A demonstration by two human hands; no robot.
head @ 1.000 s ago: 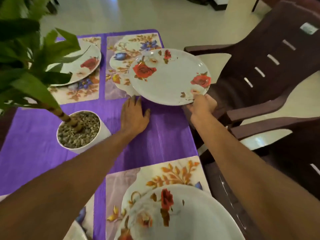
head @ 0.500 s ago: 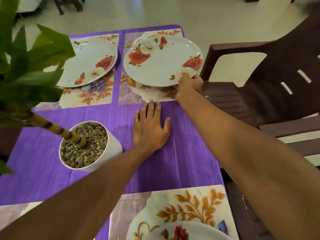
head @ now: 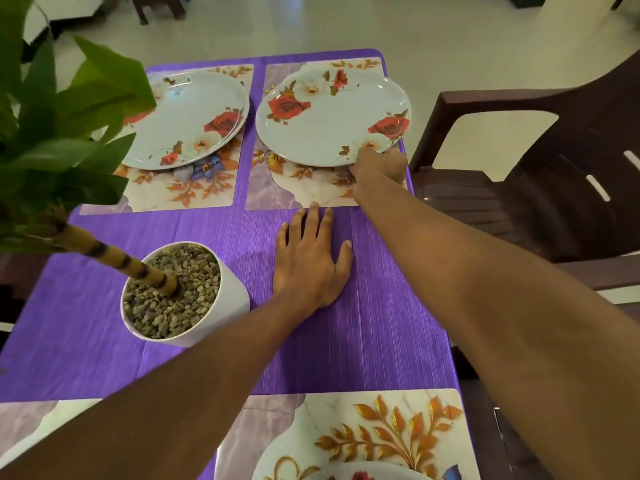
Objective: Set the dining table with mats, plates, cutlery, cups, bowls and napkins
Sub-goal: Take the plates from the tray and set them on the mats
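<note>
- Purple cloth (head: 363,341) covered the table.
- Left hand (head: 311,268) lay flat on the cloth, palm down, with its fingers straight and spread and nothing in it. Its middle fingertip touched the near edge of the far-right mat (head: 277,192).
- Right hand (head: 379,166) gripped the plate (head: 329,116) at its near-right rim, knuckles up and fingers curled round the edge.
- From that grip the plate spread away to the far left, over the far-right mat. Its right rim passed a little beyond the mat's right edge.
- Whether the plate rested on the mat or hung just above it, I could not tell. A shadow lay under its near edge.
- Left plate (head: 187,116) lay on the far-left mat (head: 194,195), just beside the held plate but apart from it.
- White pot (head: 214,306) of pebbles, holding a leaning plant, stood on the cloth left of the left hand.
- Near mat (head: 346,427) lay at the near right, with the rim of a near plate (head: 363,474) showing at the picture's bottom edge.
- Brown chair (head: 554,168) stood right of the table.
</note>
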